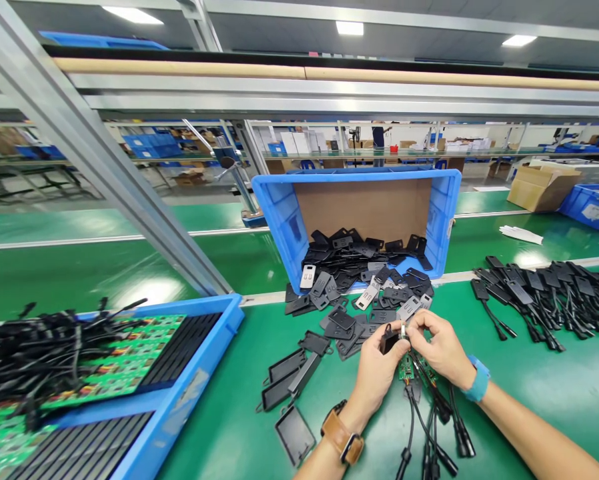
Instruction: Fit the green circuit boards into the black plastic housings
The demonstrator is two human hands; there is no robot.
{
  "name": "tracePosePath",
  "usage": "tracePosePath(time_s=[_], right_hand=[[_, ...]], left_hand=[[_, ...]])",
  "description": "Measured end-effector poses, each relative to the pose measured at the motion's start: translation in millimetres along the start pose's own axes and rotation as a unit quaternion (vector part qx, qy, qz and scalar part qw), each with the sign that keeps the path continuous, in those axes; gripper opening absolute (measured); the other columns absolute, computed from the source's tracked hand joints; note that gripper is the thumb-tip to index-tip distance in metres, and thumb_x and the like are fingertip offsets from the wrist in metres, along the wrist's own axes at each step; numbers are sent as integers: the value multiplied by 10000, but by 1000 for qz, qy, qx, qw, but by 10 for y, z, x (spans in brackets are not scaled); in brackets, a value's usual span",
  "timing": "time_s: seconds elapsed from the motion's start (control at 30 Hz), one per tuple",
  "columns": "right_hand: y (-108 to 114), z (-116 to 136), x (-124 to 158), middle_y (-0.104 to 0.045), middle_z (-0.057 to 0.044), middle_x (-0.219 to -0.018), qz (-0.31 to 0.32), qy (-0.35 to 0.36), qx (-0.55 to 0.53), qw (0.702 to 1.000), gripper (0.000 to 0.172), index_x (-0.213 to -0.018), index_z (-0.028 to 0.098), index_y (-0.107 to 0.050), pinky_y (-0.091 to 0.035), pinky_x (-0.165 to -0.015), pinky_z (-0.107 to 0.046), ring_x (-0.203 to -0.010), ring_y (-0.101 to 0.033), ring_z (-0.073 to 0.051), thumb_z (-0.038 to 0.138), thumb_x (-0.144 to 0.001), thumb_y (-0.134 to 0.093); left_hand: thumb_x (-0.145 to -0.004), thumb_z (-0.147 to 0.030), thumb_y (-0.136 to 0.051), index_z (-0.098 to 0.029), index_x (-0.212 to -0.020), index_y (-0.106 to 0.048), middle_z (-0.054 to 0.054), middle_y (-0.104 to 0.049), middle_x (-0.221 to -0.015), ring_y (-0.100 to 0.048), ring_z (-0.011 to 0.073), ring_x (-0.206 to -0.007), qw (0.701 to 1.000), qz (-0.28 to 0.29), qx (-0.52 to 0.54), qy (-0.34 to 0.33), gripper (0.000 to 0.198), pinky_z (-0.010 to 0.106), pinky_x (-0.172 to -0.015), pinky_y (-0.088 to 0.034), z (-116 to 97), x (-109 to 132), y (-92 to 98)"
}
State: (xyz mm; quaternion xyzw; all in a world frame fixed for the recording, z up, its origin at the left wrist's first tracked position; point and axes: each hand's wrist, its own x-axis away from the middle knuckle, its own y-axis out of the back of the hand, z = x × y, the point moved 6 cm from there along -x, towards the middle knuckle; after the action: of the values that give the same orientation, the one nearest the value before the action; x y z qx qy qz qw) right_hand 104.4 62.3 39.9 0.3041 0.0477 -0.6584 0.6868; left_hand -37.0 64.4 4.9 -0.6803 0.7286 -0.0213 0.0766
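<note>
Green was the table (239, 413) on which the person worked with two bare hands. The left hand (377, 363) held a small black case (388, 340) in a narrow grip, between the thumb and the bent fingers. This case was above the table, in front of the blue bin (273, 200). The right hand (438, 347) was just beside it, its thumb and first finger close together near a small pale piece (403, 331) at the edge of the case; I cannot tell whether they gripped this piece, because it was too small and partly covered.

Below the hands there were green circuit boards (406, 369), and black cables (413, 427) with thick plugs spread toward the person. To the left of the hands lay several open black cases (294, 433). The bin was tipped on its side, with its opening toward the person, and many flat black covers (339, 323) came out of it onto the table.

A blue tray (194, 373) with more boards and cables stood at the left. At the right lay a heap of black boxes with short cables (549, 287), well apart from the hands.
</note>
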Motion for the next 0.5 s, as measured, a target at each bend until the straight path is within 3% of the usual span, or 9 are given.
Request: tracePosePath(time_s=[0.13, 0.33, 0.5], right_hand=[[98, -205, -74, -577, -5, -748, -17, -28, -3, 999, 194, -752, 193, -563, -432, -676, -261, -709, -528, -152, 312, -905, -549], [751, -994, -300, -636, -46, -773, -146, -144, 93, 974, 333, -817, 148, -619, -434, -678, -290, -720, -552, -188, 456, -894, -517], [994, -1520, -412, -651, -46, -752, -140, -241, 181, 943, 324, -809, 120, -647, -480, -686, -313, -722, -599, -199, 404, -927, -546]], left_hand=[[-732, -355, -790, -172, -1052, -706, 82, -720, -1004, -634, 207, -866, 999, -14, 25, 20, 378, 347, -849, -491, 65, -20, 30], [-741, -419, -784, -179, -1075, -701, 75, -703, -978, -576, 148, -708, 998, -4, 38, 43, 420, 305, -726, -478, 69, -7, -2], [-723, -431, -796, -186, -1056, -728, 76, -709, -952, -571, 149, -692, 999, -7, 35, 35, 419, 300, -713, -470, 68, 2, 3]])
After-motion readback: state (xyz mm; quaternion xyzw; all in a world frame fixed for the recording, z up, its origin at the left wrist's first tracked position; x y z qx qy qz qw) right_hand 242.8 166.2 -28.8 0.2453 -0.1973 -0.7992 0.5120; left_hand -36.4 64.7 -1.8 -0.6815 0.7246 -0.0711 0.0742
